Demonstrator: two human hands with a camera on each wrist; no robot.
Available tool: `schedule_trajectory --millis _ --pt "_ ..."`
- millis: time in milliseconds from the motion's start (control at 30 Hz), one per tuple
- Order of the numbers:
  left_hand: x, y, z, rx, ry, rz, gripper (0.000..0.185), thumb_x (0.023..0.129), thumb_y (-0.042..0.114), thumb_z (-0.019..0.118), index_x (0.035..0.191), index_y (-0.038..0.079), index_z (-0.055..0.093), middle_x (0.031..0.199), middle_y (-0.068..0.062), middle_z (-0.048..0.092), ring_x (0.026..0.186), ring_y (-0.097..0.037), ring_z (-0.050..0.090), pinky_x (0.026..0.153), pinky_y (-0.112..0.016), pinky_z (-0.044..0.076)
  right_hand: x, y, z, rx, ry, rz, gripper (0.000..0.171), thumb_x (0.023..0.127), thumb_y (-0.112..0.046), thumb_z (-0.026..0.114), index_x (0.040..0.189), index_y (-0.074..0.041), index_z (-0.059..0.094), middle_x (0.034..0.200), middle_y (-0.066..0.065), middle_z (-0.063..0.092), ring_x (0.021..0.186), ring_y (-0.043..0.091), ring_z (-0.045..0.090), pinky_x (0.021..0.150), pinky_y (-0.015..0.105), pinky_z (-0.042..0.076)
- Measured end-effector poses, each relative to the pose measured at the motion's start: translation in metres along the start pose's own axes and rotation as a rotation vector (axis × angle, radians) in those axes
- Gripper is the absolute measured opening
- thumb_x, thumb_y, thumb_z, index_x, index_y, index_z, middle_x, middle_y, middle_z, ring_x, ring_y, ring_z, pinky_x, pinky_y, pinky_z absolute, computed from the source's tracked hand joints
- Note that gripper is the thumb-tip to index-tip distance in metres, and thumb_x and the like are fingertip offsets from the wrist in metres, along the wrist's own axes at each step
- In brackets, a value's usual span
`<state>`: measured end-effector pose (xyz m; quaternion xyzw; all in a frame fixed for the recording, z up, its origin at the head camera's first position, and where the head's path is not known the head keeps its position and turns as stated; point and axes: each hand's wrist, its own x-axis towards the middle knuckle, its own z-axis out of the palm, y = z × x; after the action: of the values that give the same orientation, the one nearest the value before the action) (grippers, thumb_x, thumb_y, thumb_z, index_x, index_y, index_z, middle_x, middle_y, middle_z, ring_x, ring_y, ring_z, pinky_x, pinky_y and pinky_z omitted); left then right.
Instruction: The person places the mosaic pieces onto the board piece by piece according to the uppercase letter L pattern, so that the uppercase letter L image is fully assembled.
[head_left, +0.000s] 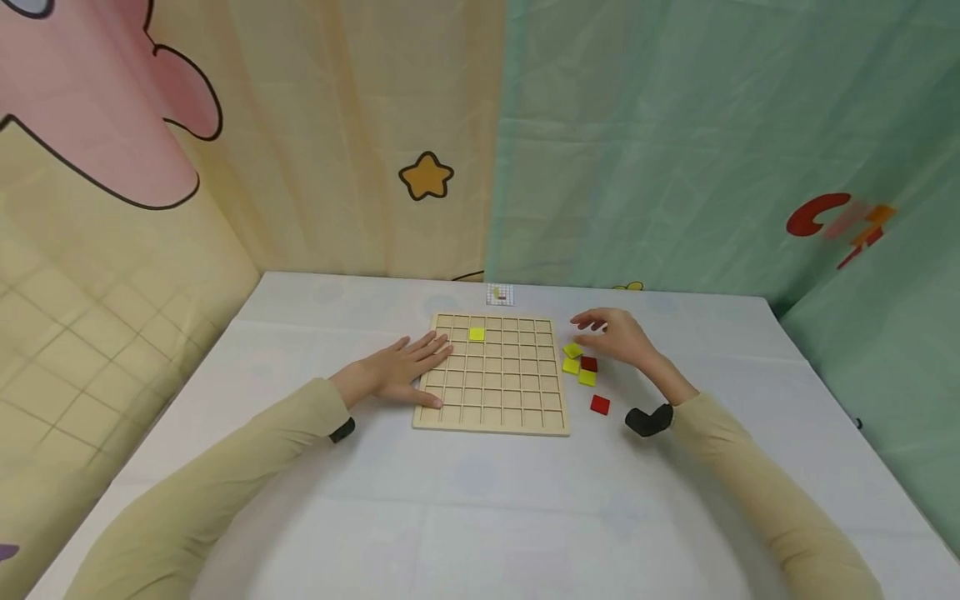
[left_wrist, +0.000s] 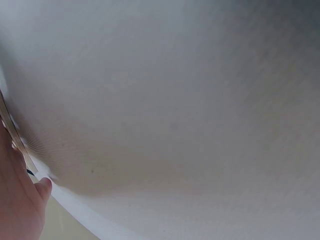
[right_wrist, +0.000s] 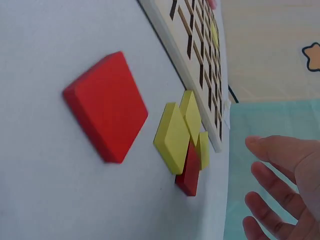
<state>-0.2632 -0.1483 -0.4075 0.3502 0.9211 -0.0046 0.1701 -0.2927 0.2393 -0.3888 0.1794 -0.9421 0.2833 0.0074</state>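
A wooden grid board (head_left: 495, 375) lies on the white table, with one yellow tile (head_left: 477, 334) seated in a cell near its far edge. My left hand (head_left: 408, 367) rests flat on the board's left edge, fingers straight. To the right of the board lies a small cluster of yellow tiles (head_left: 572, 365) and a red tile (head_left: 589, 364), with another red tile (head_left: 600, 405) nearer me. My right hand (head_left: 611, 331) hovers just above the cluster, fingers relaxed and empty. The right wrist view shows the near red tile (right_wrist: 106, 106), the yellow tiles (right_wrist: 172, 136) and my fingers (right_wrist: 280, 150).
A small printed card (head_left: 500, 293) lies beyond the board near the table's far edge. Patterned curtains hang behind and on both sides of the table (head_left: 480, 500). The left wrist view shows only the table cloth (left_wrist: 175, 100) and part of my palm.
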Motion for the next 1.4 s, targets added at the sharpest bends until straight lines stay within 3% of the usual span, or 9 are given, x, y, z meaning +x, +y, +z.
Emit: schedule_trajectory --millis 333,600,900,1167,1400 --pt "0.000 -0.002 0.002 -0.002 0.000 -0.002 0.097 0.088 0.070 0.044 0.156 0.018 -0.001 0.163 -0.005 -0.008 0.151 -0.025 -0.008 0.119 -0.056 0.006 -0.005 0.025 0.005 0.016 -0.101 -0.019 0.033 0.086 -0.019 0.071 0.117 -0.006 0.069 0.114 0.012 0.070 0.100 0.026 0.058 0.085 0.041 0.051" --pt "0.001 -0.002 0.003 0.000 0.004 0.003 0.097 0.088 0.072 0.043 0.156 0.019 -0.001 0.163 -0.005 -0.008 0.151 -0.025 -0.008 0.119 -0.056 0.006 -0.003 0.030 0.011 0.009 -0.116 -0.070 0.032 0.084 -0.015 0.074 0.114 -0.006 0.070 0.115 0.012 0.070 0.105 0.029 0.058 0.091 0.047 0.049" --pt "0.001 -0.002 0.002 -0.010 0.018 0.006 0.097 0.088 0.071 0.045 0.156 0.018 0.000 0.163 -0.005 -0.007 0.151 -0.025 -0.007 0.119 -0.057 0.006 0.002 0.027 0.014 -0.046 -0.101 -0.111 0.029 0.082 -0.016 0.074 0.110 -0.007 0.072 0.107 0.009 0.073 0.099 0.026 0.061 0.086 0.043 0.050" --pt "-0.001 -0.001 0.002 -0.005 0.023 0.005 0.097 0.088 0.070 0.046 0.156 0.017 0.001 0.163 -0.006 -0.006 0.151 -0.026 -0.006 0.119 -0.057 0.006 0.003 0.024 0.014 -0.105 -0.065 -0.040 0.031 0.084 -0.021 0.074 0.110 -0.005 0.072 0.105 0.012 0.072 0.096 0.028 0.062 0.087 0.045 0.051" --pt "0.000 -0.002 0.003 0.010 0.018 0.000 0.097 0.088 0.071 0.045 0.156 0.018 0.000 0.163 -0.005 -0.007 0.151 -0.026 -0.007 0.119 -0.057 0.007 0.003 0.025 0.012 -0.105 -0.086 0.033 0.034 0.084 -0.022 0.073 0.112 -0.004 0.071 0.107 0.014 0.071 0.096 0.027 0.060 0.087 0.044 0.051"
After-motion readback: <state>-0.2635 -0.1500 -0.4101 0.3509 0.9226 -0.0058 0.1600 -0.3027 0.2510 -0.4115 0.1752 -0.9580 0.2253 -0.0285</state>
